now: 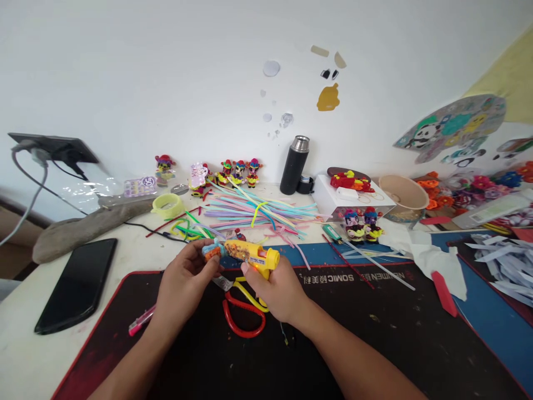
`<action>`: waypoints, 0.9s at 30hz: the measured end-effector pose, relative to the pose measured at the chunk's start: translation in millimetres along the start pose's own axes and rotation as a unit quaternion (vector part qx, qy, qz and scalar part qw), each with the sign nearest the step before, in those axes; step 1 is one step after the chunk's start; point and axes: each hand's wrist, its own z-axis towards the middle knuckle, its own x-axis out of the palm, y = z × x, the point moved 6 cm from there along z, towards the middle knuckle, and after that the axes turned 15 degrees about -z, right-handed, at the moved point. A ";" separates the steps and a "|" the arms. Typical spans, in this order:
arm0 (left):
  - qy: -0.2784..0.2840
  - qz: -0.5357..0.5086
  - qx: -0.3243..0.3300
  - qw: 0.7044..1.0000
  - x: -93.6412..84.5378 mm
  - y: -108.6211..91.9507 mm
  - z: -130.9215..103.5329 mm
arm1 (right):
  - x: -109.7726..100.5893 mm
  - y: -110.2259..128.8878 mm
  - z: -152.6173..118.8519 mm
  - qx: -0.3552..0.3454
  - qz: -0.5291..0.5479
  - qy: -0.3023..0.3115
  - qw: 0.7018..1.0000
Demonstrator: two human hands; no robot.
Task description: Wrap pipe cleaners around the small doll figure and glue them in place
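My right hand [277, 286] is wrapped round a yellow hot glue gun [247, 253] with a small red light lit on its side. The gun's front end points left and meets a small blue and orange pipe-cleaner piece [212, 251], which the fingers of my left hand [183, 283] pinch. Whether the nozzle touches the piece is hidden. Below the hands, scissors with red and yellow handles [245, 332] lie on the black desk mat [200, 366]. A pink pen-like tool [142, 320] sits partly behind my left wrist.
Behind the hands lies a bundle of pastel pipe cleaners [233, 214], with several small figures [239, 172] by the wall. A black thermos [295, 166] stands open beside a white box [328, 194]. At left is a black phone-like slab [77, 283]; at right, paper strips [506, 261].
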 end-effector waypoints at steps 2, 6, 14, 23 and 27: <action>0.003 0.001 0.001 1.000 0.8 0.3 -0.1 | 0.7 -0.1 -0.3 -0.010 -0.010 -0.001 1.000; 0.009 -0.001 -0.006 1.000 2.5 1.1 -1.0 | 2.9 -3.0 0.8 -0.021 -0.023 -0.002 1.000; 0.021 0.008 -0.005 1.000 2.3 2.8 -2.6 | 2.0 -2.4 1.5 -0.022 -0.032 -0.003 0.999; 0.022 0.006 -0.002 1.000 0.1 5.0 -1.4 | -0.6 -0.7 0.5 -0.008 -0.019 -0.014 1.000; 0.013 -0.006 -0.009 1.000 0.0 5.5 -1.4 | -1.0 -0.4 0.5 -0.009 -0.023 -0.014 1.000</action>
